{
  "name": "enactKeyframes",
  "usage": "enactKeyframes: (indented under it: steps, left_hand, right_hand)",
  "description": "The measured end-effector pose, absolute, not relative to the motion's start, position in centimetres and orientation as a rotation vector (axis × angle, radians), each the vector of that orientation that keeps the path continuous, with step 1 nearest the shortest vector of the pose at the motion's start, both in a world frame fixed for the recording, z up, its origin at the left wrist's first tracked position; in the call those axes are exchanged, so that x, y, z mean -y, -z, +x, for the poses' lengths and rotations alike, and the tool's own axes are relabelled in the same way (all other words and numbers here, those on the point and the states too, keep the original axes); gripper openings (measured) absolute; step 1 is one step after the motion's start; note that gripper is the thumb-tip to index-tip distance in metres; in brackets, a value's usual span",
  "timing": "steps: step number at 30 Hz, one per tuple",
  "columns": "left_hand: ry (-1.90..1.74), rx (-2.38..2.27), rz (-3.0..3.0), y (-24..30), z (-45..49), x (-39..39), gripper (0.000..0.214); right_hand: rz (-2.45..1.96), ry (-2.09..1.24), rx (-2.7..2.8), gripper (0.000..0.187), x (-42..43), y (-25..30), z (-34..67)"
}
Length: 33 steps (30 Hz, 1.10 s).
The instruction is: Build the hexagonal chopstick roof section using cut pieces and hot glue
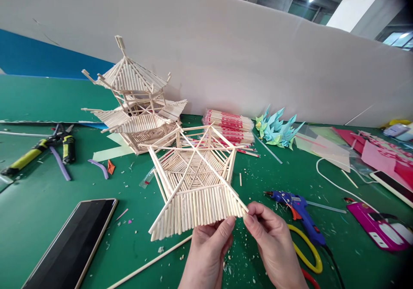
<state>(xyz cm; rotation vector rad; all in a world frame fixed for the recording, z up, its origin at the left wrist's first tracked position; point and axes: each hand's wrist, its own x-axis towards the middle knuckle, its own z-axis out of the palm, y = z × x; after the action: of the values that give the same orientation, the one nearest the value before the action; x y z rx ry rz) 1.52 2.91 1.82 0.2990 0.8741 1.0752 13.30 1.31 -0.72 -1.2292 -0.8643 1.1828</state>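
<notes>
a stick frame (196, 209) extends forward-left from the right hand (273, 237), which pinches its corner. the left hand (211, 244) pinches its near edge.

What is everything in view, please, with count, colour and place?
frame: 1, pale, centre
pagoda: 1, pale, behind left
packs: several, red, back centre
paper flowers: several, turquoise, back
cutters: count unclear, yellow, left
strips: 2, purple, left
folded paper: 1, orange, left
phone: 1, black, front left
loose sticks: several, pale, scattered
glue gun: 1, blue, right
loops: 2, yellow, red, right
device: 1, magenta, right
slab: 1, white, right
sheets: several, mostly pink, right
table: 1, green, beneath
wall: 1, white, back
left hand: 1, bare, frame's front edge
right hand: 1, bare, frame's corner
</notes>
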Motion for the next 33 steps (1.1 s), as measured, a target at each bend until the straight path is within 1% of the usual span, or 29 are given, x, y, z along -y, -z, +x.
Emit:
enactKeyframes:
  steps: [5, 14, 22, 30, 33]
  left_hand:
    - [-1.062, -0.878, 0.290, -1.9, 1.4, -2.9, 0.024]
    - [-1.068, -0.863, 0.308, -1.4, 1.5, -2.8, 0.028]
    - [-1.037, -0.830, 0.351, -1.4, 1.8, -2.6, 0.023]
    - [-1.091, -0.772, 0.308, -1.6, 2.6, -2.5, 0.025]
    - [-1.101, -0.778, 0.273, -1.6, 2.8, -2.5, 0.028]
  right_hand:
    - [-1.214, -1.195, 0.847, 0.011, -1.4, 0.8, 13.3]
    - [-1.201, -1.208, 0.849, 0.016, -1.6, 0.3, 13.2]
    - [-1.176, -1.245, 0.817, 0.015, -0.9, 0.9, 13.9]
    - [-1.151, -1.255, 0.900, 0.015, -1.4, 0.5, 14.4]
    - [-1.133, -1.273, 0.933, 0.016, -1.9, 0.2, 14.5]
